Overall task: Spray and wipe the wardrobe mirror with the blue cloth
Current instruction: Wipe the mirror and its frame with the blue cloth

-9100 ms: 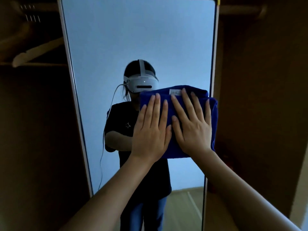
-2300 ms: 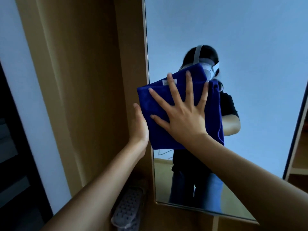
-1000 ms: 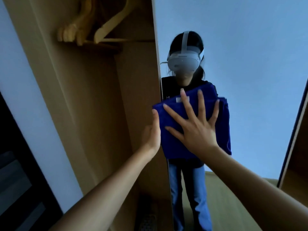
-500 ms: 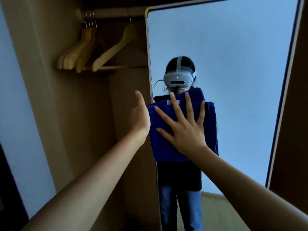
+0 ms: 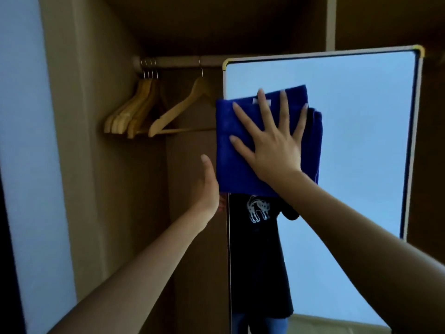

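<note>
Arms reach out from the bottom edge, near me. My left hand (image 5: pixel 209 186) holds the mirror's left edge, I think to keep it steady; its fingers go behind, so I cannot tell the grip. My right hand (image 5: pixel 269 138) lies flat, fingers spread wide, pressing the folded blue cloth (image 5: pixel 231 145) on the wardrobe mirror (image 5: pixel 356 131) near its top left corner. Farther back, wooden hangers (image 5: pixel 154 112) hang on a rail (image 5: pixel 178 61). No spray bottle shows.
</note>
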The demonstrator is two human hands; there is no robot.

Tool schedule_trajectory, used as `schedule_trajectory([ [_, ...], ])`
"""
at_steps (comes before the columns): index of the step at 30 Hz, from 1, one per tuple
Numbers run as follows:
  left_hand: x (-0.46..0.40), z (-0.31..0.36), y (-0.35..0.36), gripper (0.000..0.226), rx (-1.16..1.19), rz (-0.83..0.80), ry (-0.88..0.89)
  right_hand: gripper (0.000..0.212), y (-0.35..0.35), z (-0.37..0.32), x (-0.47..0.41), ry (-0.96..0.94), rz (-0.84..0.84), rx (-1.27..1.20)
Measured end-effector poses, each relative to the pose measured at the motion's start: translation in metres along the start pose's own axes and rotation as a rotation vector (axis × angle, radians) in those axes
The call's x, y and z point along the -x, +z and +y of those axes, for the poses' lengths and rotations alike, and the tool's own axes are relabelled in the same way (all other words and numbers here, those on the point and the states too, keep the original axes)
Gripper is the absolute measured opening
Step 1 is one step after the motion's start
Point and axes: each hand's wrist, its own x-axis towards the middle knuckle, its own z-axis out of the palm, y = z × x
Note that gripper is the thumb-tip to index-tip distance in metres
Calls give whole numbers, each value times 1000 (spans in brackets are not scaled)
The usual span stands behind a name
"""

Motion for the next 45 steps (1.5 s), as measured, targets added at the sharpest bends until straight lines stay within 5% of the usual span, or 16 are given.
schedule_trajectory([
  [6, -1, 0, -2, 72, -40, 17, -3, 64, 6, -2, 35, -52, -65, -2],
  [13, -14, -12, -1, 77, -179, 95, -40, 64, -12, 6, -43, -21, -13, 8],
  [22, -4, -17, 20, 74, -192, 100, 215, 63, -22, 20, -80, -38, 72, -29],
  [38, 6, -27, 31, 76, -274, 369, 327, 63, -40, 179, -40, 54, 65, -76],
  [45, 15, -11, 37, 68, -248, 447, 386, 63, -37, 190, -27, 105, 83, -98],
])
